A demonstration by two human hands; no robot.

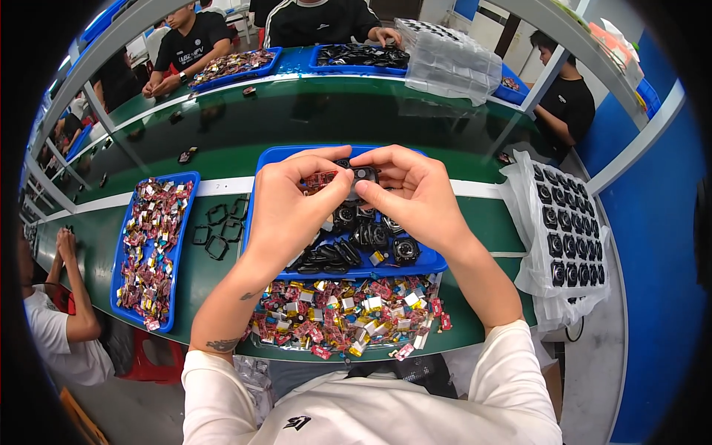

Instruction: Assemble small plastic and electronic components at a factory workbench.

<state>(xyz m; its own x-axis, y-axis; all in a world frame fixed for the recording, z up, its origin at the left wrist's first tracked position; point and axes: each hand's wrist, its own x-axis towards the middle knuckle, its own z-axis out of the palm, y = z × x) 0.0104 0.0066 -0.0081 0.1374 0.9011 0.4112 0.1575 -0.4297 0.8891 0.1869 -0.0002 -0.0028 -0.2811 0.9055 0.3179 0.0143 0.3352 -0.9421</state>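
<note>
Both my hands meet above a blue tray in the middle of the bench. Between my left hand's thumb and fingers is a small red circuit board. My right hand pinches a black smartwatch case, right beside the board; whether the two parts are joined, I cannot tell. Below my hands, the tray holds several black watch cases. Toward my body lies a heap of red circuit boards with silver and yellow battery pieces. My fingers partly cover both held parts.
To the left stand a blue tray of circuit boards and some black square frames. On the right, white trays hold rows of watch cases. A green conveyor belt carries scattered parts past grey metal posts. Co-workers sit around.
</note>
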